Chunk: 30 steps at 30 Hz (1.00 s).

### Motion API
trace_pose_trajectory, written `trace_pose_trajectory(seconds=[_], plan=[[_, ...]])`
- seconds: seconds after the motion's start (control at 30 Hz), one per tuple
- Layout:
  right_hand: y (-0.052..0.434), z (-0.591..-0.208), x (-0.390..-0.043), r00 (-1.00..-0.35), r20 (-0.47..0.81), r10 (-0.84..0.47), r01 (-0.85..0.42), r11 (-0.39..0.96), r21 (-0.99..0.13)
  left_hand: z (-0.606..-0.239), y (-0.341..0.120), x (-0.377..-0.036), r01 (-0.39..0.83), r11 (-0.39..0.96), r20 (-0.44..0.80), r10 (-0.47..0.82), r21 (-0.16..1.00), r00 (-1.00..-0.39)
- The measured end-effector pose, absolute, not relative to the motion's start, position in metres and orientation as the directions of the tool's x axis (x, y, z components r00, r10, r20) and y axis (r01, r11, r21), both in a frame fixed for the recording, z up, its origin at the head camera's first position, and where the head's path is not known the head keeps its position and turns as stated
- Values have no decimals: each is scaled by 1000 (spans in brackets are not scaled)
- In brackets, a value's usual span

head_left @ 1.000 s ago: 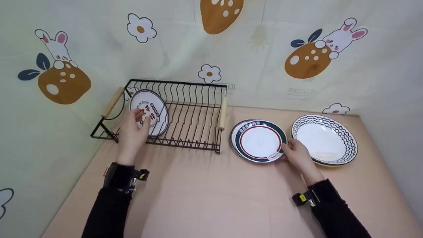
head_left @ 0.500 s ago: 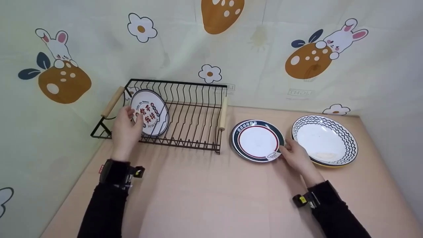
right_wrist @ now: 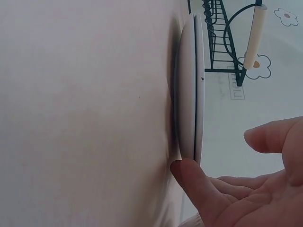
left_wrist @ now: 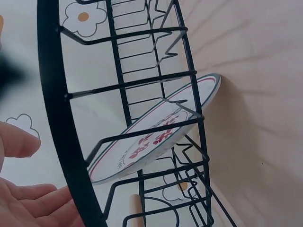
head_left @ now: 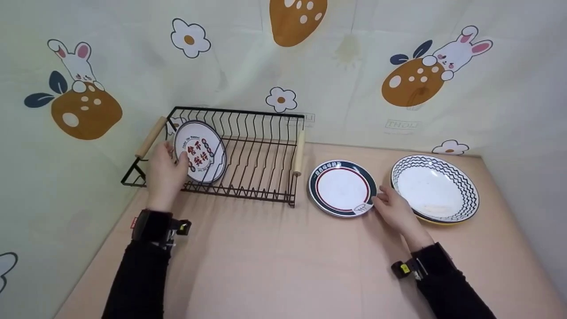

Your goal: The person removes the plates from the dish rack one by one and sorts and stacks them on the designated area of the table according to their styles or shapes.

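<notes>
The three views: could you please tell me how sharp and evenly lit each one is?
Head view: soft, even light, faint shadows under the dish rack, straight edges bowed by the wide lens. Left wrist view: the lettered plate is fairly sharp, but the left hand is blurred at the corner. Right wrist view: the stacked plates show edge-on, and the right hand is soft.
</notes>
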State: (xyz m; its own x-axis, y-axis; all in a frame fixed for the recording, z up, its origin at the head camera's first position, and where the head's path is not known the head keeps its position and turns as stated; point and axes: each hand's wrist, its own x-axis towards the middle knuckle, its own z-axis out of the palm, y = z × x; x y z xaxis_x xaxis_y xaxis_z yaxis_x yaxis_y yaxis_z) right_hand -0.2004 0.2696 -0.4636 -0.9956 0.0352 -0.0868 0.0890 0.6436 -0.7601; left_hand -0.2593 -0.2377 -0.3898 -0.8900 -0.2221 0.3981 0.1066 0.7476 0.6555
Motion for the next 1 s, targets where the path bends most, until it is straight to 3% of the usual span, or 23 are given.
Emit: trace_pose_trajectory(seconds=[0.43, 1.0], plan=[[269, -462, -200, -1000, -12, -1, 9, 632, -775, -385, -245, -270, 15, 793, 320, -228, 609, -920], [267, -460, -197, -985, 171, 2, -132, 629, -766, -389, -250, -281, -16, 813, 263, -207, 581, -942]])
